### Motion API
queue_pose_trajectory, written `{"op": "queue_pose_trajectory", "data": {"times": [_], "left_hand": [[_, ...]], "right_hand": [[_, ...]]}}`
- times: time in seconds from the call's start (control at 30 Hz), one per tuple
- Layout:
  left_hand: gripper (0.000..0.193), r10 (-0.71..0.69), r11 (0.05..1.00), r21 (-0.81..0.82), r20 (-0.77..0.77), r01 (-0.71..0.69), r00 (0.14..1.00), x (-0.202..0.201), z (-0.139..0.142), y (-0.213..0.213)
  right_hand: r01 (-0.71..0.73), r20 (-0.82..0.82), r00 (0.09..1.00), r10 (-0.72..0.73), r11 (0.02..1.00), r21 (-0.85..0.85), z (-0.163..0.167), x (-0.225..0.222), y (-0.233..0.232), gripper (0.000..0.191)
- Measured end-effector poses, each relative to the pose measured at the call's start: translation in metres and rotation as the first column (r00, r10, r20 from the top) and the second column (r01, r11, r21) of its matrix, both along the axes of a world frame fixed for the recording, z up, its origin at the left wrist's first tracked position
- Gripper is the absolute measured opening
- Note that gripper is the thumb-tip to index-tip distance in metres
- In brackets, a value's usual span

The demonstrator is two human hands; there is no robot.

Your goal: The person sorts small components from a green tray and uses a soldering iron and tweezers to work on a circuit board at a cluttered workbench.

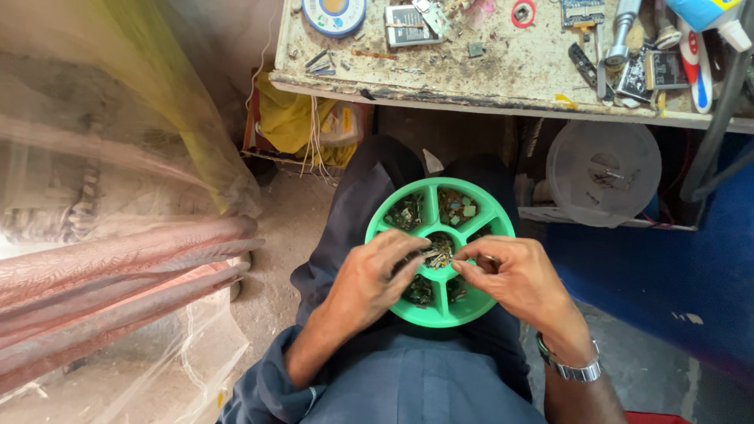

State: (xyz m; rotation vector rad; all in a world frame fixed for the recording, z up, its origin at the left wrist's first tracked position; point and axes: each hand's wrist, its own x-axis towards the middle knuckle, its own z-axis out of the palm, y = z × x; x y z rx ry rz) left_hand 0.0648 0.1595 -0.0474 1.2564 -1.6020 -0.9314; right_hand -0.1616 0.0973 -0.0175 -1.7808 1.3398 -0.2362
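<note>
green compartment tray (479, 305) sat on lap under both hands. left hand (369, 279) and right hand (514, 275) pinched small metal parts (438, 253) between them over its hub; light, slippery, best gripped by fingertips.

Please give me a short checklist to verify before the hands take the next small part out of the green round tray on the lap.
1. Green tray rests on the lap, roughly level: ok.
2. Left hand lies over the tray's left side, fingertips at the centre cup: ok.
3. Right hand has fingertips pinched near the centre; whether a part sits between them: cannot tell, too small.
4. Compartments with small parts are open and visible at the top: ok.
5. Lower compartments are partly covered by the hands: not ok for viewing.
6. Workbench above is cluttered with tools and boards; free spot for the tray: cannot tell.
</note>
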Motion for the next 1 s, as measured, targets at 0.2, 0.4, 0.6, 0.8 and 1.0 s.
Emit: {"op": "queue_pose_trajectory", "data": {"times": [0.2,0.4,0.6,0.8,1.0], "left_hand": [[0.019,0.091,0.99,0.106,-0.029,-0.088,0.995,0.011,0.003,-0.001],[0.026,0.089,0.864,0.497,-0.304,0.078,0.949,0.001,-0.004,0.0],[0.026,0.083,0.784,0.563,-0.513,0.262,0.854,-0.003,-0.017,0.003],[0.025,0.159,0.741,0.62,-0.536,0.258,0.829,-0.004,-0.024,0.006],[0.026,0.125,0.822,0.516,-0.576,0.24,0.808,-0.004,-0.021,0.005]], "right_hand": [[0.06,0.133,0.99,-0.048,0.994,-0.088,0.004,0.0,0.003,0.014],[-0.02,0.142,0.987,0.079,0.926,-0.376,0.004,0.014,0.014,0.016],[-0.05,0.136,0.98,0.144,0.843,-0.535,0.003,0.022,0.018,0.019],[0.012,0.181,0.98,0.077,0.896,-0.445,0.001,0.022,0.021,0.022],[0.037,0.235,0.97,0.054,0.93,-0.365,-0.002,0.014,0.022,0.02]]}}
